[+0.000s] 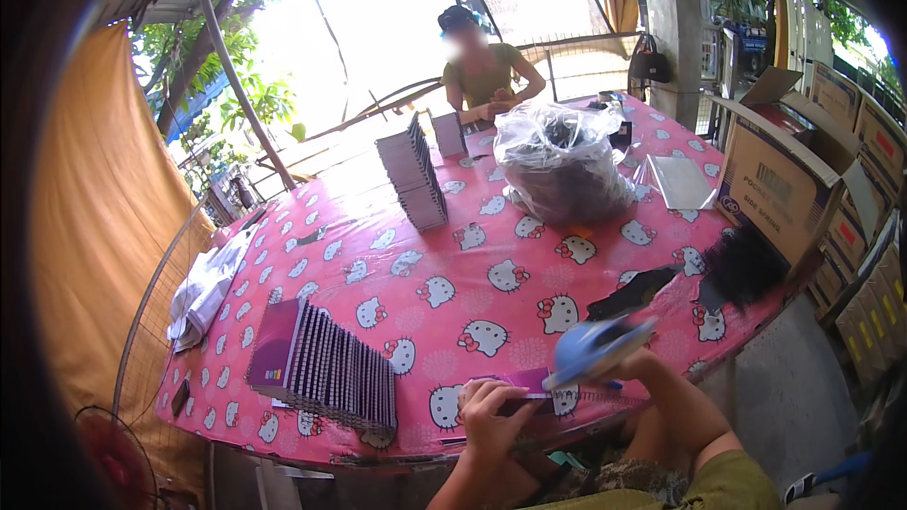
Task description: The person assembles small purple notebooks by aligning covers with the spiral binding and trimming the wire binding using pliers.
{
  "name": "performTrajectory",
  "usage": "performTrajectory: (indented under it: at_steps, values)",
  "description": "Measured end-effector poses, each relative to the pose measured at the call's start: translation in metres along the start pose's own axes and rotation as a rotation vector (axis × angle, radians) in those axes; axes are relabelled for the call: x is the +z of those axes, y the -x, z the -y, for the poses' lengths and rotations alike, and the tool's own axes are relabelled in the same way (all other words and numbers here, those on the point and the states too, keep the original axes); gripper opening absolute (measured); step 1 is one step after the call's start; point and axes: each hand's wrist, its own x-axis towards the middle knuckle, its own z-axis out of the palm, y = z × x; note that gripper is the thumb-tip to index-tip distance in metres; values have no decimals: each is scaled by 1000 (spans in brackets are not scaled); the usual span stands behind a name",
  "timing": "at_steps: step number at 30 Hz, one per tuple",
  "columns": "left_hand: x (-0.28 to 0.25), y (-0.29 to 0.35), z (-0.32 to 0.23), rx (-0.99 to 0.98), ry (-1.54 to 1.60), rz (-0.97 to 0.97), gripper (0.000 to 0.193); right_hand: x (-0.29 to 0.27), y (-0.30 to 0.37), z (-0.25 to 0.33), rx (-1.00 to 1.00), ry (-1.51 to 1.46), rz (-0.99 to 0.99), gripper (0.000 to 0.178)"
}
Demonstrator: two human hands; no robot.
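Note:
Near the front edge of the table, my left hand [495, 410] grips a small purple notebook [531, 382] between thumb and fingers. A thin spiral coil [605, 398] sticks out from the notebook's edge toward the right. My right hand [635, 370] is closed round a blue and grey hand-held tool [593, 349], raised just above the coil. Motion smears the tool, so its exact kind does not show. To the left of my hands stands a long leaning stack of purple spiral notebooks [331, 370].
Farther back are a tall notebook stack [413, 179], a shorter one [449, 134] and a clear plastic bag [567, 170] of dark contents. Black coils [746, 269] lie at the right, beside cardboard boxes [777, 179]. Across the pink table [378, 269] sits another person [487, 71].

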Motion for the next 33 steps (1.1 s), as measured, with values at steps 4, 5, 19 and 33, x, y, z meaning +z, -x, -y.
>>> performTrajectory:
  at_steps: [4,5,19,33]
  values:
    - [-3,0,0,-15,9,41,27,-5,8,-2,-17,293,-37,43]
    - [-3,0,-2,-24,5,42,30,-5,10,1,-36,137,-22,42]
    - [-20,6,35,-225,250,-11,42,11,-33,1,18,466,-12,43]
    - [-1,39,81,-660,1279,-224,27,36,-60,19,-23,216,152,49]
